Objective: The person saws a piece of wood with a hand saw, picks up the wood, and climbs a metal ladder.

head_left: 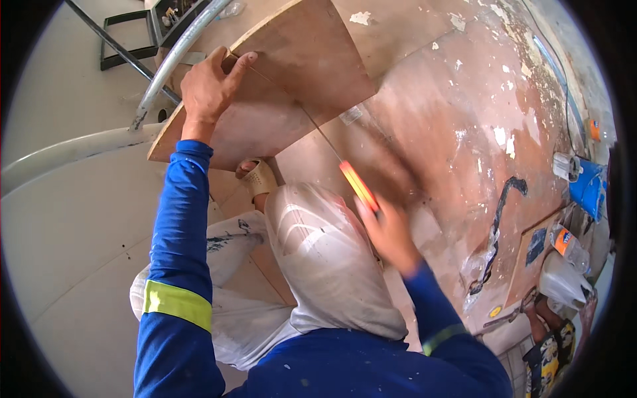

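The thin brown plywood board, far left, is pinned by the left hand, fingers spread, while the orange-handled handsaw, gripped by the right hand, is about halfway through

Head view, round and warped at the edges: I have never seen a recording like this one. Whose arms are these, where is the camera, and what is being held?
The camera sits on a person's head and looks down, so the arms in blue sleeves rising from the lower edge are the wearer's own. Its wide lens bends straight edges near the rim.

The left hand presses flat on a plywood board that rests over a curved metal rail. The right hand, blurred, grips the orange handle of a thin-bladed saw, whose blade runs up to the board.

Below are the person's paint-stained light trousers and a sandalled foot. The paint-spattered floor carries bottles and a blue container on the right.
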Available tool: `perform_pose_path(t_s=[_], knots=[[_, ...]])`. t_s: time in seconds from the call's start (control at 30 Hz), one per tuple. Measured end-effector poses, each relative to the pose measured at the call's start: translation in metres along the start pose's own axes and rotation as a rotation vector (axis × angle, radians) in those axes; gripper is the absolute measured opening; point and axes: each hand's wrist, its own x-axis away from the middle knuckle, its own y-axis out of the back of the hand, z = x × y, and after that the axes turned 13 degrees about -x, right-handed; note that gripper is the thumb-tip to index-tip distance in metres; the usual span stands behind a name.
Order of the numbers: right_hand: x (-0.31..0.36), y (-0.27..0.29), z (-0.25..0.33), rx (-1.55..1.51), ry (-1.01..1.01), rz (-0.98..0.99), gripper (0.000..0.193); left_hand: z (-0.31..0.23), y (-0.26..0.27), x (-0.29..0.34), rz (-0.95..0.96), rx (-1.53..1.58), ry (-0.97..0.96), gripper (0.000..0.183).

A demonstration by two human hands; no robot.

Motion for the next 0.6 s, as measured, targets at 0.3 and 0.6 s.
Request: perform_pose_path(t_s=[0.3, 0.6], knots=[[0.052, 0.014, -0.025, -0.059, -0.097, 0.071, 0.042, 0.008, -0.012, 0.003, -0.020, 0.022, -0.028, 0.071], [-0.034, 0.021, -0.100, -0.012, 0.002, -0.063, 0.049, -0.021, -0.009, -0.008, 0.008, 0.050, 0.011, 0.070]])
